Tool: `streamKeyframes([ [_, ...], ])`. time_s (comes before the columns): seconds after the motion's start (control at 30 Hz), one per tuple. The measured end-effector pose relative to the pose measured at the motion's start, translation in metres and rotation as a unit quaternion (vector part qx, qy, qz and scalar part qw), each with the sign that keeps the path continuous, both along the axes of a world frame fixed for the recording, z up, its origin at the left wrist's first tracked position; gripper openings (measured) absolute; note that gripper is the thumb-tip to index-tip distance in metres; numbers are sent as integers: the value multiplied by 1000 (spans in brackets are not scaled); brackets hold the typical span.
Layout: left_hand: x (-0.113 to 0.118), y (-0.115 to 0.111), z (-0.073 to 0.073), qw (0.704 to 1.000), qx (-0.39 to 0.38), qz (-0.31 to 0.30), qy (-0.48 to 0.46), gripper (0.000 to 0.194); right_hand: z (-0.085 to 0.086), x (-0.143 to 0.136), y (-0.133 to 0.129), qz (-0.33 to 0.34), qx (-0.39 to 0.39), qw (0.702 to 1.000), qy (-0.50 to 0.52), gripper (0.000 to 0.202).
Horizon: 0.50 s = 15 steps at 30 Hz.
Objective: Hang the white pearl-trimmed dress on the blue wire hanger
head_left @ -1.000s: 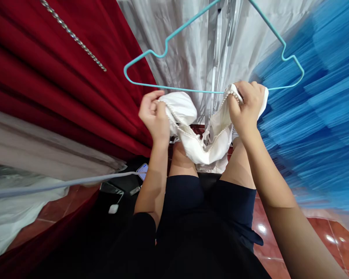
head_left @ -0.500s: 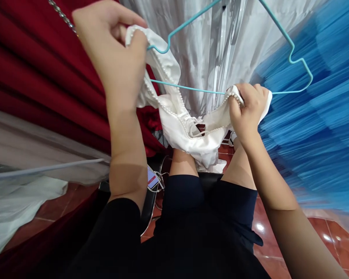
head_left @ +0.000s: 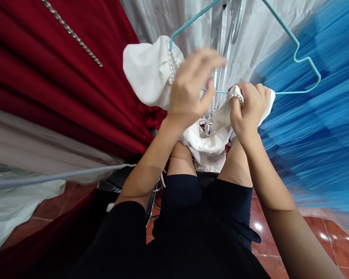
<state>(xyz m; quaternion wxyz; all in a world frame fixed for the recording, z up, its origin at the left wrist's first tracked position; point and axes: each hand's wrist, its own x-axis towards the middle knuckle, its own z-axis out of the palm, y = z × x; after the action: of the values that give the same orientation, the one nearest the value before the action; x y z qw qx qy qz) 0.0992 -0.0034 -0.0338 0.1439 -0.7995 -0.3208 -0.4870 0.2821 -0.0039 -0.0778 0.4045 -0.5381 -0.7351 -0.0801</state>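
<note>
A white garment with pearl-beaded edging [head_left: 147, 71] hangs at its left shoulder over the left end of a light-blue wire hanger [head_left: 283, 23]. My left hand [head_left: 192, 83], slightly blurred, is in front of the garment's left part with its fingers apart and nothing visible in them. Bunched at the other shoulder, the beaded white cloth is gripped by my right hand [head_left: 248, 106], right beside the hanger's lower bar. The hanger's right end sticks out bare past that hand. Below, the neckline and laces droop between my knees.
Red drapery [head_left: 75, 77] with a beaded chain [head_left: 72, 33] fills the left side. Blue tulle [head_left: 317, 108] hangs close on the right, and white fabric [head_left: 189, 17] with shiny ribbons is behind. Below are a black seat [head_left: 206, 178] and red floor tiles [head_left: 267, 232].
My left hand has let go of the garment's left shoulder and moved right. That shoulder now sits over the hanger's left end. My right hand keeps its grip.
</note>
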Motion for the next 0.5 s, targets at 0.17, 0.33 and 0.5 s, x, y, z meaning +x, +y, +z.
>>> streamKeyframes([
  [0.17, 30, -5, -29, 981, -183, 49, 49, 19, 2, 6, -2, 16, -5, 1000, -4, 19],
  [0.33, 27, 0, -21, 976, -199, 63, 70, 17, 9, 29, -4, 57, 132, 988, 55, 34],
  [0.5, 26, 2, -14, 975, -202, 53, 75, 18, 5, 77, 8, -39, 370, 916, 151, 39],
])
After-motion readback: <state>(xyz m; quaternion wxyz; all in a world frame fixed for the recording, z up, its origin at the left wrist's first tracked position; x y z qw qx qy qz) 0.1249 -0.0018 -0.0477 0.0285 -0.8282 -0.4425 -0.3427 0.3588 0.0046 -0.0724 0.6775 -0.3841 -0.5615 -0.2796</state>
